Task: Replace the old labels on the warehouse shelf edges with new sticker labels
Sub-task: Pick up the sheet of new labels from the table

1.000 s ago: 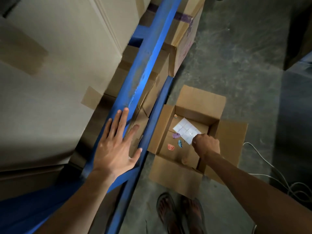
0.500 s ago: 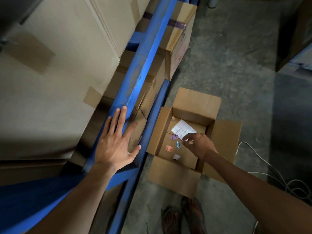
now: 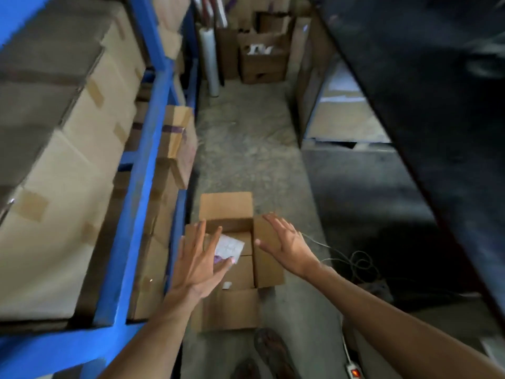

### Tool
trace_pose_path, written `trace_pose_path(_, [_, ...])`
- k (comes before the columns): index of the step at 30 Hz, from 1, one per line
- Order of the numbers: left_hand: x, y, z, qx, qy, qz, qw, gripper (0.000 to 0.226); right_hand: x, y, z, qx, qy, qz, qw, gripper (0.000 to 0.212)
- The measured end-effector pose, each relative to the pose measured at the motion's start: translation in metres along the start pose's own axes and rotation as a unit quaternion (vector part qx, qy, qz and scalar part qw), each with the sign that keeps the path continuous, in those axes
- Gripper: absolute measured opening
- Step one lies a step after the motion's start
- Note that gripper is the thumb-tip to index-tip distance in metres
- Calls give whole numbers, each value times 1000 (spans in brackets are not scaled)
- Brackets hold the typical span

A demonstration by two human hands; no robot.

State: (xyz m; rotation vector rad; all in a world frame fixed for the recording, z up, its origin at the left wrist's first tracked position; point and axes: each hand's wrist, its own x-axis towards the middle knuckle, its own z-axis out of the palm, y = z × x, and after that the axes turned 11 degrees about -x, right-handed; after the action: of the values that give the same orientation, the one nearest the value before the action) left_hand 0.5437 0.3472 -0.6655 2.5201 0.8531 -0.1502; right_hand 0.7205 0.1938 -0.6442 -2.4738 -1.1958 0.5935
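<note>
Both hands, left hand [image 3: 198, 265] and right hand [image 3: 291, 246], hover with fingers spread over the box [image 3: 226, 207] at lower centre; its sticker sheet [image 3: 231, 246] looks thin, floppy, best pinched by a corner

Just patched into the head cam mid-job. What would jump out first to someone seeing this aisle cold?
Two open hands, left hand and right hand, spread empty over an open cardboard box on the floor at bottom centre, with a white sticker sheet lying inside. To the left runs the bright blue shelf frame, packed with taped cartons; the right side of the aisle is dark shelving.
</note>
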Motion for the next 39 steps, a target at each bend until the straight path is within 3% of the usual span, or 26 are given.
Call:
trace_pose_path(8, [-6, 165, -4, -90, -76, 119, 986, 77, -144, 69, -98, 84, 159, 145, 973, 75])
trace_pose_path(14, [-32, 302, 27, -144, -188, 234, 943, 71, -262, 133, -134, 126, 223, 251, 933, 73])
trace_pose_path(17, [-50, 358, 50, -100, -226, 292, 924, 77, -317, 167, -143, 168, 249, 311, 902, 70])
trace_pose_path(24, [-104, 481, 122, -32, -283, 372, 883, 73, -458, 254, -146, 194, 316, 459, 807, 64])
trace_pose_path(30, [-185, 571, 200, 21, -365, 421, 830, 66, -578, 316, -118, 188, 364, 625, 665, 57])
trace_pose_path(35, [-252, 624, 254, 30, -445, 419, 791, 69, -659, 342, -84, 202, 291, 753, 554, 71])
trace_pose_path(39, [-285, 643, 281, 59, -474, 430, 766, 70, -676, 352, -66, 250, 249, 772, 528, 76])
